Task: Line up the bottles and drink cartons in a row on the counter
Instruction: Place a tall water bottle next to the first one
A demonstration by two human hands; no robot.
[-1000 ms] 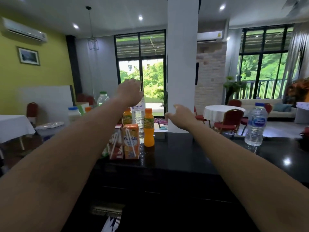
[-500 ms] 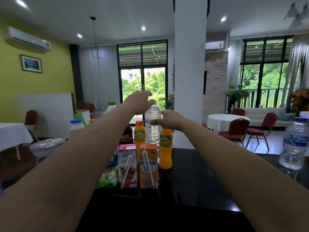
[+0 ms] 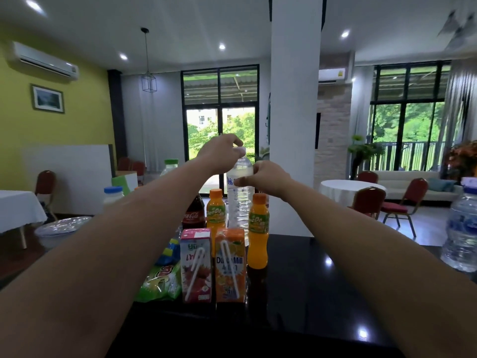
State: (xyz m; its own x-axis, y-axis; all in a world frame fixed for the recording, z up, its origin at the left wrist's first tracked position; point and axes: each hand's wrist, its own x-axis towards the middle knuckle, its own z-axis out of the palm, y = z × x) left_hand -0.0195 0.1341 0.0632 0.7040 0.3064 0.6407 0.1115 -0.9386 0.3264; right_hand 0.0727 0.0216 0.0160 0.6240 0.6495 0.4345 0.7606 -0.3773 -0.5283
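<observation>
Counter [image 3: 309,275] — water bottle [image 3: 240,202] in both grips

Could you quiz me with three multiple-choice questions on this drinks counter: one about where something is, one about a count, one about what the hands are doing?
1. Where is the red carton relative to the orange carton?
A. To its left, side by side
B. Behind it
C. Stacked on top

2. How many orange juice bottles stand behind the cartons?
A. One
B. Two
C. Four

3. What are the hands doing?
A. Resting flat on the counter
B. Both on the tall clear water bottle
C. Lifting a carton

Answers:
1 A, both cartons face forward next to each other.
2 B, one and another.
3 B, left hand at the cap, right hand in a grip on the shoulder.
</observation>
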